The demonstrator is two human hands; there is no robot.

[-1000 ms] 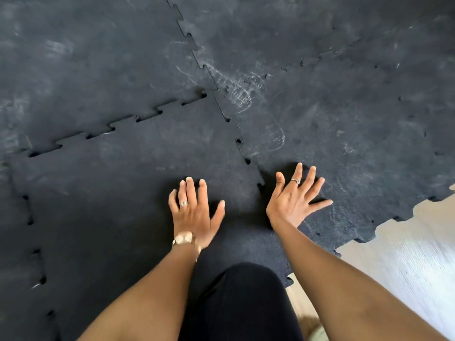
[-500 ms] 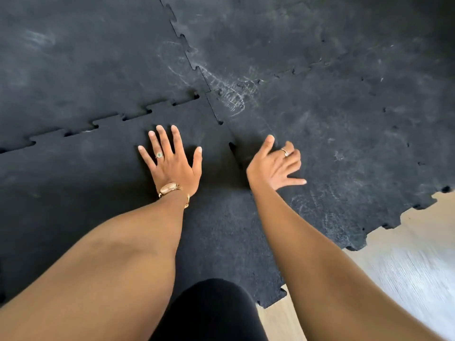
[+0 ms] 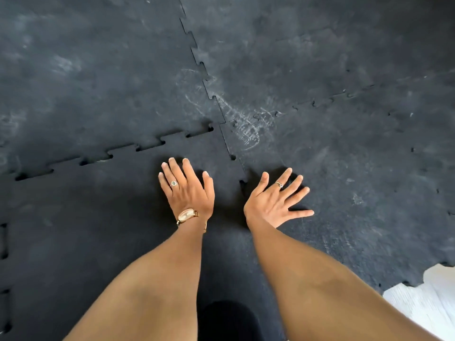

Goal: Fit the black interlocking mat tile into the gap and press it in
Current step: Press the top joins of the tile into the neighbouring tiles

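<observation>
We see the black mat tile (image 3: 98,230) lying in its gap, filling the lower left of the floor, its toothed top edge still showing small dark openings against the neighbouring mat (image 3: 86,82) above it. Our left hand (image 3: 188,190) rests flat on the tile near its upper right corner, fingers spread wide, holding nothing, a watch (image 3: 187,215) at the wrist. Just right of the tile's right seam, our right hand (image 3: 273,203) lies on the next mat (image 3: 357,180), fingers fanned, empty. Far right of the tile, pale floor (image 3: 428,303) shows.
</observation>
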